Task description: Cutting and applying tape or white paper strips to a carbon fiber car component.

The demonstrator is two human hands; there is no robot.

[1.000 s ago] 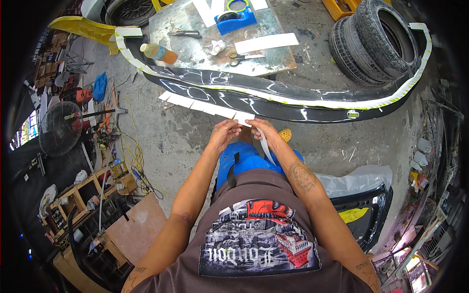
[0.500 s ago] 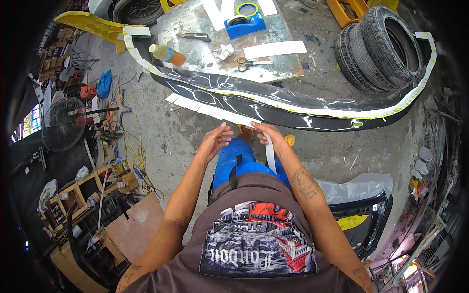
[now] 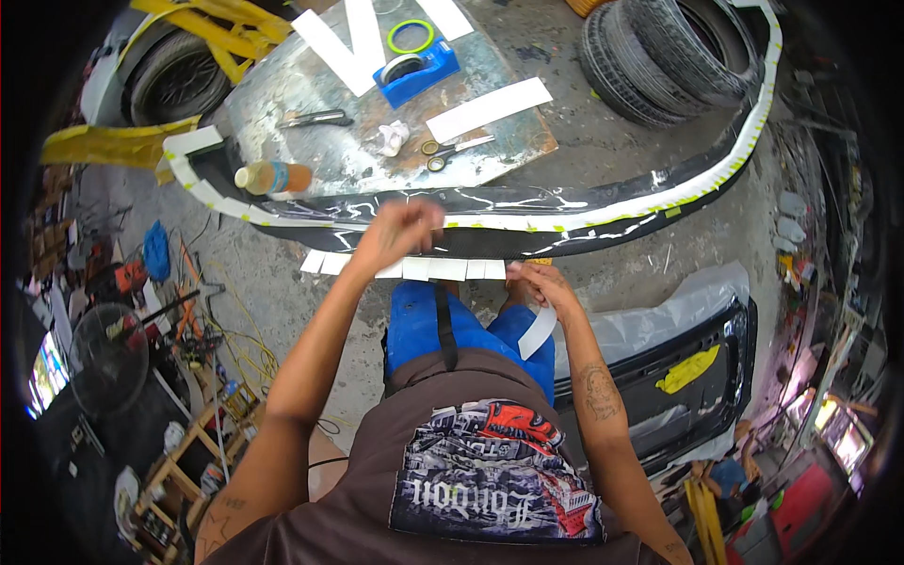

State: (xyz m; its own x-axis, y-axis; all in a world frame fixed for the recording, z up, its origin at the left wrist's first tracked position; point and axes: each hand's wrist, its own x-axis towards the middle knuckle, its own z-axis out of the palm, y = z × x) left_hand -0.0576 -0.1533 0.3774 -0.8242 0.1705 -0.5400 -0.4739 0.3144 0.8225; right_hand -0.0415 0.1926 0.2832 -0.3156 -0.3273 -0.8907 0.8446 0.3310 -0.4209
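While the right hand (image 3: 540, 282) pinches the long white segmented strip (image 3: 485, 269) near its end, the left hand (image 3: 407, 232) hovers blurred over the curved glossy black panel (image 3: 508, 243), part-curled; can't tell if holding anything; strip sits near panel.

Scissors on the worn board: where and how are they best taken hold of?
Probably by the handle rings, from above and the near side: the scissors lie flat, rings nearer the person, blades pointing right and slightly away.

The person's two hands (image 3: 543, 282), one tape dispenser (image 3: 419, 79) and one fan (image 3: 109, 356) show
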